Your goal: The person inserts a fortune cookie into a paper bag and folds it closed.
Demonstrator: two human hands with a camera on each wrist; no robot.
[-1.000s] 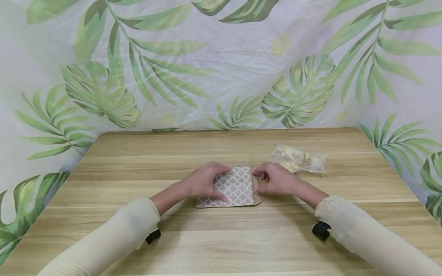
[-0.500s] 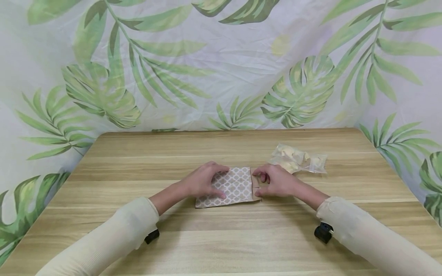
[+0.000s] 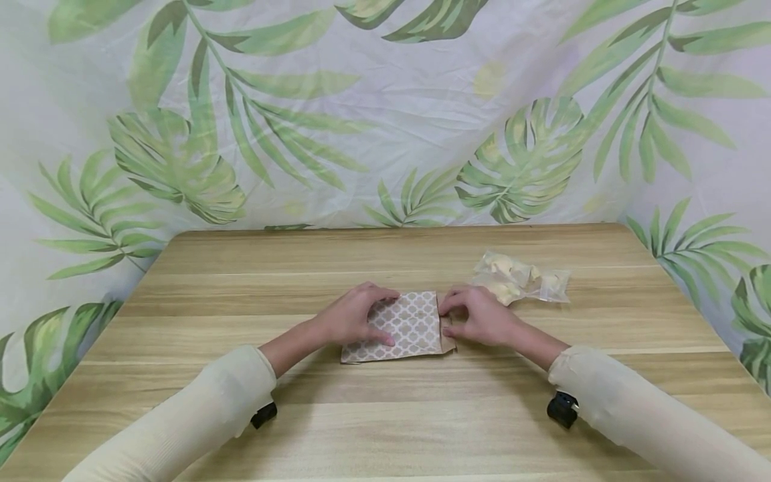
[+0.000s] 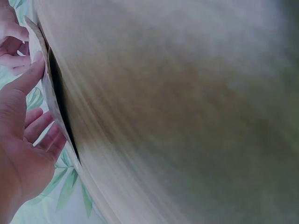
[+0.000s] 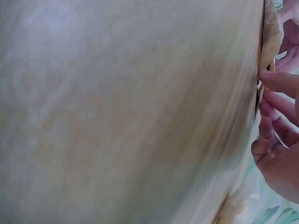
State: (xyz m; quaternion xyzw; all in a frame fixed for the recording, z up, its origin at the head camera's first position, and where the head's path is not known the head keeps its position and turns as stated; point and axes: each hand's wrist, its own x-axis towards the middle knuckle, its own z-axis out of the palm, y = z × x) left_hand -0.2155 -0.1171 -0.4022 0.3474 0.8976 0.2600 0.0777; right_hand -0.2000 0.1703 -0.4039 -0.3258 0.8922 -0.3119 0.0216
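A flat kraft-paper packet (image 3: 412,325) with a white-and-tan lattice print lies on the table, its plain brown end flap (image 3: 447,343) sticking out at the right. My left hand (image 3: 355,314) rests across its left part, thumb and fingers spread over the printed face. In the left wrist view the packet's edge (image 4: 49,88) bows up, with a dark gap beneath. At the other end, my right hand (image 3: 482,314) pinches the brown flap between thumb and curled fingers. The right wrist view shows those fingertips (image 5: 265,73) right at the flap's edge, hiding part of it.
Clear plastic bags (image 3: 521,276) with pale yellowish pieces lie just behind my right hand. The wood-grain table (image 3: 385,428) ends at a leaf-printed cloth (image 3: 385,134). A small black camera (image 3: 562,408) hangs under my right sleeve.
My right fingers have shifted along the brown flap and now sit closer to the printed edge. The flap's near corner has changed its fold. My left hand stays almost in place.
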